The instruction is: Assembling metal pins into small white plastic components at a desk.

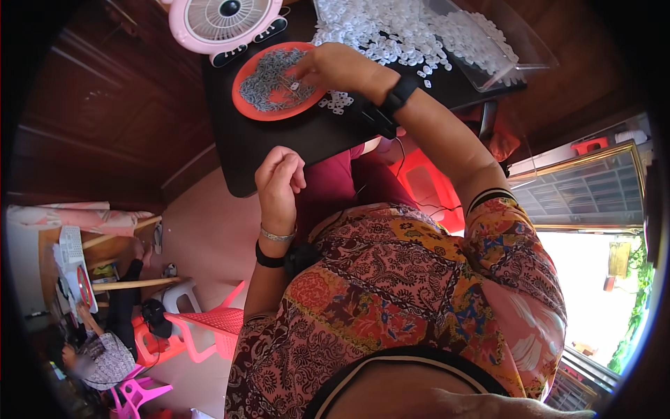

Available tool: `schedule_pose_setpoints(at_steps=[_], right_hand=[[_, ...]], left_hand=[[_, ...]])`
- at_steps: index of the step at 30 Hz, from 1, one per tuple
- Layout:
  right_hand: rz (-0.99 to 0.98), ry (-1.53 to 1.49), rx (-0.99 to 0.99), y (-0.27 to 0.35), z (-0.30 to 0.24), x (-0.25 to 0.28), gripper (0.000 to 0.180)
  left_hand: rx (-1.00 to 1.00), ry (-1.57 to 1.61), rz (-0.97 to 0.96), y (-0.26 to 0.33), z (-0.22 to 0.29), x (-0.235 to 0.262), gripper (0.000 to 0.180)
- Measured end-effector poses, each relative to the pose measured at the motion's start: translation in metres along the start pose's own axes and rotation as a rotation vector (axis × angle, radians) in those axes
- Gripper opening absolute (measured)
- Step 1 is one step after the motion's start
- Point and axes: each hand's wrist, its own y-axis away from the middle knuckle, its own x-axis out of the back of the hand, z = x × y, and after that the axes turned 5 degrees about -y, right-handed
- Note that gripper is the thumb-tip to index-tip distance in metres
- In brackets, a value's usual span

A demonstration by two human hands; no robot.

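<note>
The two hands are apart from each other. The right hand [331,66] reaches over the right side of an orange plate [264,116], with its fingers bent down to the grey pieces [259,82] that lie there in a loose, thin pile. One white piece [294,86] is just beside its fingertips; whether the fingers pinch this piece or a grey one, I cannot tell. The left hand [278,174] is raised near the front edge of the black table [241,157], with the fingers curled loosely toward the palm; I cannot tell if something is inside. A bracelet [277,236] and a dark band [269,260] are on the left wrist, and a black watch [400,94] is on the right one. Just to the right of the plate, a small group of white pieces [337,103] lies on the table. Farther back there is a big white heap [377,28], and at its right a clear tray [527,59] contains more of the same kind. A pink fan [227,24] stands behind the plate, to the left. Below the table, a red stool [426,183] is partly seen. At the far lower left, another person [112,359] sits near a red chair [216,322].
</note>
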Motion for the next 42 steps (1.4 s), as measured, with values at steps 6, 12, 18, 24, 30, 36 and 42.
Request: schedule_pose_setpoints(at_steps=[6,12,18,24,30,36,42], right_hand=[[-0.113,0.188,0.005,-0.031,0.010,-0.031,0.021],[-0.034,0.173,-0.014,-0.030,0.012,-0.031,0.019],[0.043,-0.479,-0.084,0.007,-0.047,-0.007,0.011],[-0.006,-0.705,0.095,0.055,-0.094,-0.018,0.010],[0.051,-0.691,0.069,0.072,-0.095,-0.028,0.013],[0.140,-0.467,0.190,0.074,-0.103,-0.024,0.019],[0.141,-0.135,0.397,0.070,-0.110,-0.023,0.028]], left_hand=[[0.005,0.022,0.032,0.004,-0.002,0.014,0.017],[0.005,0.098,0.047,0.005,-0.005,0.026,0.017],[0.020,0.078,0.024,-0.001,-0.007,0.028,0.028],[0.120,0.243,-0.095,-0.003,-0.003,0.009,0.035],[0.165,0.346,-0.146,-0.001,-0.013,0.010,0.027],[0.198,0.367,-0.125,-0.001,-0.013,0.011,0.019],[0.132,0.229,-0.125,0.001,-0.014,0.018,0.019]])
